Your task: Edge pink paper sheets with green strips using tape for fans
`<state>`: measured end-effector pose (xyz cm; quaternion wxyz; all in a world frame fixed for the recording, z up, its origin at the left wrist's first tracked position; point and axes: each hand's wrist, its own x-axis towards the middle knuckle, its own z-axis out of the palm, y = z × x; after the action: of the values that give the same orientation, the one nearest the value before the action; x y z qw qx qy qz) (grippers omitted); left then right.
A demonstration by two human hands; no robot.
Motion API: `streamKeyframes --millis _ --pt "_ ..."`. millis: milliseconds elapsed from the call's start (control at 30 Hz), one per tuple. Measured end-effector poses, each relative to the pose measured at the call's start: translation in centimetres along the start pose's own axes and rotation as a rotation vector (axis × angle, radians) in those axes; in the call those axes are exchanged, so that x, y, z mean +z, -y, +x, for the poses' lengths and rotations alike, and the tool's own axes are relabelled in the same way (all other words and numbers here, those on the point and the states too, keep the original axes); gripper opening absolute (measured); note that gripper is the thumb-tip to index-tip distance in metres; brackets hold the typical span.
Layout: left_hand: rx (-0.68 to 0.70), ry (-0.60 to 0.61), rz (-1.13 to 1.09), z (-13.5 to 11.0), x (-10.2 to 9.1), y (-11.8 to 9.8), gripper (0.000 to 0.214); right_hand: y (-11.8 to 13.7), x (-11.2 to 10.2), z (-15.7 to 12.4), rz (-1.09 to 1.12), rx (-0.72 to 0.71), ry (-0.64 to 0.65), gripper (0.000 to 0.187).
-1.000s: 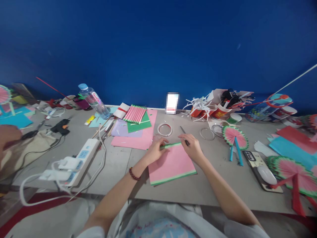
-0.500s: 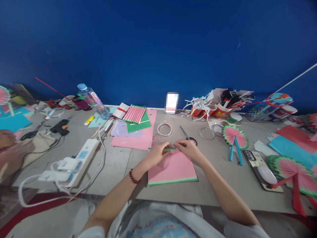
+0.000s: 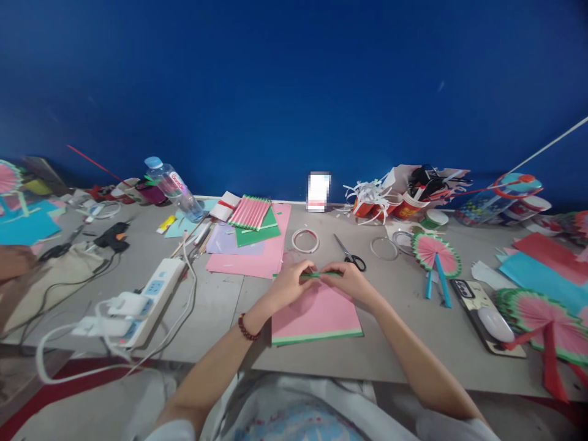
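A pink sheet of paper (image 3: pixel 316 315) with green bands along its near and far edges lies flat in front of me. At its far edge, my left hand (image 3: pixel 294 282) pinches the narrow green strip, fingers closed. My right hand (image 3: pixel 346 282) pinches the same green edge a little to the right, its fingertips close to the left ones. The fingers partly hide that edge, so I cannot tell how it is folded. Just beyond my right hand lie black scissors (image 3: pixel 353 258), and a coil of white wire (image 3: pixel 305 241) is beyond both hands.
To the left are a power strip (image 3: pixel 158 294) with cables, a tilted bottle (image 3: pixel 174 190) and a pleated pink paper (image 3: pixel 250 212) on stacked sheets. On the right are paper fans (image 3: pixel 436 253), a phone (image 3: pixel 468 294) with a white mouse, and cups (image 3: pixel 408 205). Another person's hand (image 3: pixel 16 262) shows at far left.
My right hand's fingers have closed down onto the green edge, which shows more clearly between both hands. The pink sheet has shifted slightly left. The other person's hand at far left has moved.
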<state>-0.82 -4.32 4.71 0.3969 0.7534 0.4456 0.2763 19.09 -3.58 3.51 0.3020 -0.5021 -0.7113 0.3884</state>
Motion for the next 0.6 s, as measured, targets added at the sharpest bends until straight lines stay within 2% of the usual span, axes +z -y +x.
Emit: streamKeyframes --millis 233,600 --pt "0.013 -0.022 -0.072 0.19 -0.08 0.55 0.019 0.14 0.17 0.07 -0.060 -0.105 -0.031 0.011" --pt "0.012 -0.004 -0.092 0.31 -0.29 0.61 0.020 0.25 0.37 -0.08 -0.127 -0.170 -0.020 0.012"
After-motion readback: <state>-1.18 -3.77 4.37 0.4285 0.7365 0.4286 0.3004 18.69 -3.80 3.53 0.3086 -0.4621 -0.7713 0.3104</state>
